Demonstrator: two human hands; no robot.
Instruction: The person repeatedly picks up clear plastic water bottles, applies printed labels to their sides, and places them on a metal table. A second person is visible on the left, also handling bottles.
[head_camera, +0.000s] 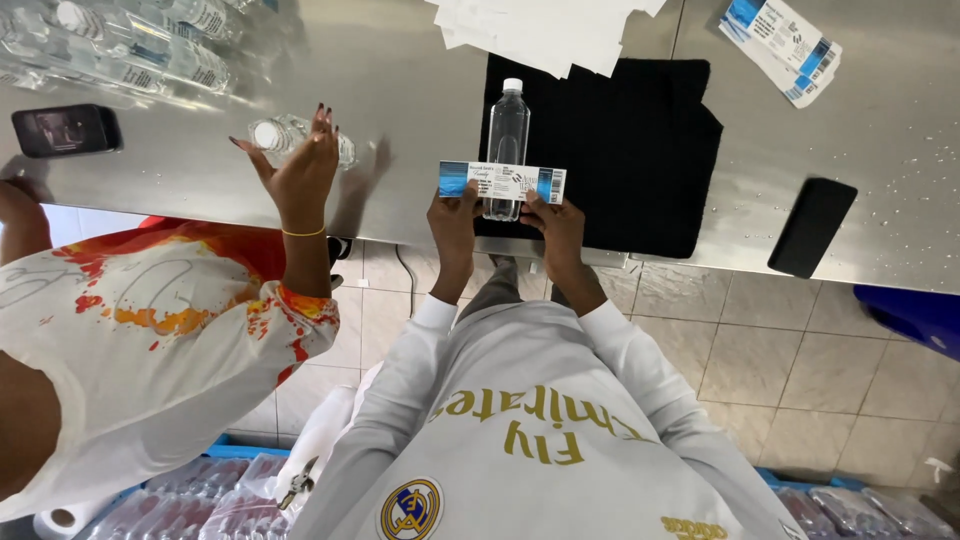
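Label held before a bottle
Left hand (453, 215) and right hand (557, 222) pinch the label's (502, 182) ends at frame centre, bottle (507, 140) just behind.

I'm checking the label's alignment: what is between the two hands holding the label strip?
In the head view, the upright clear water bottle stands behind the label strip between left hand and right hand.

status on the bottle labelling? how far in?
Done: hard to tell; bottles lying at the table's far left seem to carry labels. In hand: left hand and right hand hold a label strip flat against an upright clear bottle on the black mat. Left: that label is not yet wrapped; more labels lie unused.
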